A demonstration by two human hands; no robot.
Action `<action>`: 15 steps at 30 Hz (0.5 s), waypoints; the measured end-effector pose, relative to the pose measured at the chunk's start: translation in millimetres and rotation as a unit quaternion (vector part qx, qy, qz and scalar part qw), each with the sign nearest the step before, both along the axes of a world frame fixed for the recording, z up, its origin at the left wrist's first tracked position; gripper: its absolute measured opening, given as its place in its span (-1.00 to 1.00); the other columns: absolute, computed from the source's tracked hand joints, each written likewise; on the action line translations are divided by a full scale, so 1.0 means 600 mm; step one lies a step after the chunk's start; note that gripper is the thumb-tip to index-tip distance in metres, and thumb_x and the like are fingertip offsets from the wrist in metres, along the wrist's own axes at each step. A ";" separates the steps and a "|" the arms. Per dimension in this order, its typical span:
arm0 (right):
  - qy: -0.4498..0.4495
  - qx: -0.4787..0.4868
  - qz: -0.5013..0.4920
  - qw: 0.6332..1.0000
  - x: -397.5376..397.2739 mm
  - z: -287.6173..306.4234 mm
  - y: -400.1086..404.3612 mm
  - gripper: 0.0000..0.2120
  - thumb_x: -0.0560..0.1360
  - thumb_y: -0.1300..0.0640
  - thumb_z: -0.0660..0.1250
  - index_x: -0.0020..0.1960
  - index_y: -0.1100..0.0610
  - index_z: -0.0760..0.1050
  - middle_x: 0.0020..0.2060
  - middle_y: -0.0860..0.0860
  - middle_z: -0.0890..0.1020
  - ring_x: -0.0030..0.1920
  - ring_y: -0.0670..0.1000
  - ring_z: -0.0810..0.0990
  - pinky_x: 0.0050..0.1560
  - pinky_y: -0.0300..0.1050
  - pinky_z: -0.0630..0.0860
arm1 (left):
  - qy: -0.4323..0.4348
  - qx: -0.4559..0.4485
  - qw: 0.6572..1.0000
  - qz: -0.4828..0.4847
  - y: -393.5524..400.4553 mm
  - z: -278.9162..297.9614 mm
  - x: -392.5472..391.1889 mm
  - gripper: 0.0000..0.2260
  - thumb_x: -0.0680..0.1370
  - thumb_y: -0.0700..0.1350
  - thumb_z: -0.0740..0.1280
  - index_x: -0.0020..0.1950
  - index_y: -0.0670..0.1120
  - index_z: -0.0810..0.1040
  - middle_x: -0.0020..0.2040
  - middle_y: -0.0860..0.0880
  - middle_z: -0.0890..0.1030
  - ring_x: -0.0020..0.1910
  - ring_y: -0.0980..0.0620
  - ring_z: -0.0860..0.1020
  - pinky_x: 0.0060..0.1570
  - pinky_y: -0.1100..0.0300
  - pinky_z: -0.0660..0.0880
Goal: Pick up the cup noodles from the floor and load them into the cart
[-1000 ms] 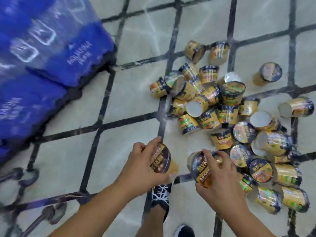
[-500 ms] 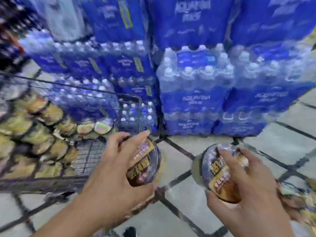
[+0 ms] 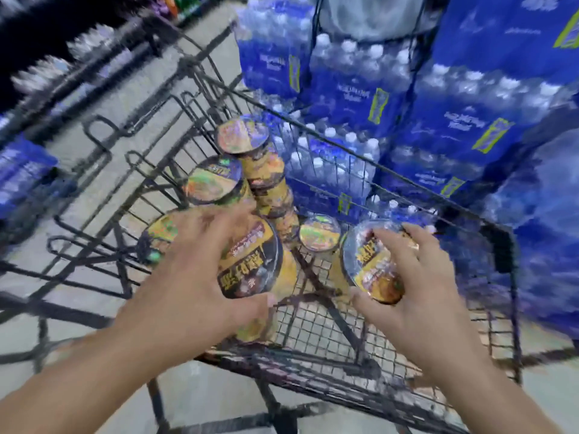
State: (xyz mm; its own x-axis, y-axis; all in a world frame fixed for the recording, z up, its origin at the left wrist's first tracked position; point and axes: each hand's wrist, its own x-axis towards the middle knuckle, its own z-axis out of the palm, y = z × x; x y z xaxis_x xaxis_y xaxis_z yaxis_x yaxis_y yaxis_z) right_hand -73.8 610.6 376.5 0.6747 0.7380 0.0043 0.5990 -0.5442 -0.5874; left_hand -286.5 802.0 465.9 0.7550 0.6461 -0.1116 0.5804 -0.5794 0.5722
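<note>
left hand (image 3: 191, 277) — grip wrapped round a cup noodle (image 3: 250, 261) | right hand (image 3: 407, 283) — grip clasping another cup (image 3: 372, 261) | both over wire cart (image 3: 501, 296) | stacked cups (image 3: 244, 142) inside

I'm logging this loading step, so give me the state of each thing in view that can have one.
left hand: grips a cup above the cart.
left cup: held, lid sealed, tilted.
right hand: grips a second cup.
right cup: held, lid sealed, tilted.
cart: partly loaded.
stacked cups: upright in columns inside the cart.
water packs: wrapped, stacked beyond the cart.
</note>
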 end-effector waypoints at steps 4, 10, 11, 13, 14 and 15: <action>-0.009 -0.072 -0.020 0.997 0.059 -0.099 0.075 -0.19 0.30 -0.34 0.41 0.50 -0.12 0.36 0.57 0.10 0.23 0.52 0.28 0.26 0.52 0.26 0.31 | 0.042 0.045 0.995 -0.081 0.042 -0.061 0.087 -0.06 0.34 0.29 0.55 0.58 0.32 0.08 0.44 0.21 0.10 0.41 0.17 0.22 0.32 0.25 0.27; -0.002 -0.140 -0.080 0.987 0.149 -0.197 0.130 -0.11 0.21 -0.49 0.24 0.37 0.05 0.41 0.55 0.20 0.24 0.49 0.33 0.25 0.44 0.26 0.36 | 0.102 0.095 0.979 -0.146 0.089 -0.206 0.272 -0.06 0.33 0.32 0.52 0.60 0.15 0.18 0.38 -0.09 0.31 0.43 -0.18 0.30 0.41 -0.04 0.36; -0.003 -0.142 -0.078 0.987 0.155 -0.211 0.136 -0.16 0.24 -0.46 0.31 0.34 0.06 0.42 0.56 0.21 0.24 0.50 0.33 0.25 0.46 0.26 0.34 | 0.111 0.100 0.977 -0.151 0.092 -0.230 0.294 -0.05 0.33 0.31 0.52 0.61 0.14 0.18 0.38 -0.11 0.32 0.42 -0.19 0.31 0.40 -0.04 0.36; -0.019 -0.134 -0.073 0.988 0.161 -0.237 0.139 -0.28 0.33 -0.36 0.48 0.27 0.08 0.43 0.55 0.25 0.25 0.49 0.35 0.25 0.49 0.25 0.30 | 0.117 0.104 0.975 -0.155 0.101 -0.274 0.325 -0.05 0.31 0.30 0.54 0.61 0.12 0.20 0.40 -0.13 0.33 0.43 -0.21 0.33 0.41 -0.04 0.36; -0.028 -0.127 -0.071 0.989 0.163 -0.247 0.139 -0.31 0.34 -0.32 0.52 0.26 0.08 0.43 0.55 0.25 0.25 0.49 0.35 0.25 0.49 0.25 0.30 | 0.115 0.105 0.976 -0.154 0.106 -0.293 0.337 -0.06 0.31 0.28 0.55 0.60 0.10 0.23 0.42 -0.14 0.33 0.43 -0.21 0.34 0.42 -0.04 0.36; -0.030 -0.124 -0.067 0.990 0.166 -0.252 0.137 -0.33 0.36 -0.28 0.55 0.28 0.08 0.42 0.56 0.23 0.23 0.51 0.35 0.24 0.50 0.25 0.30 | 0.116 0.102 0.976 -0.151 0.111 -0.310 0.346 -0.08 0.32 0.26 0.56 0.58 0.09 0.24 0.44 -0.14 0.32 0.45 -0.21 0.32 0.43 -0.05 0.35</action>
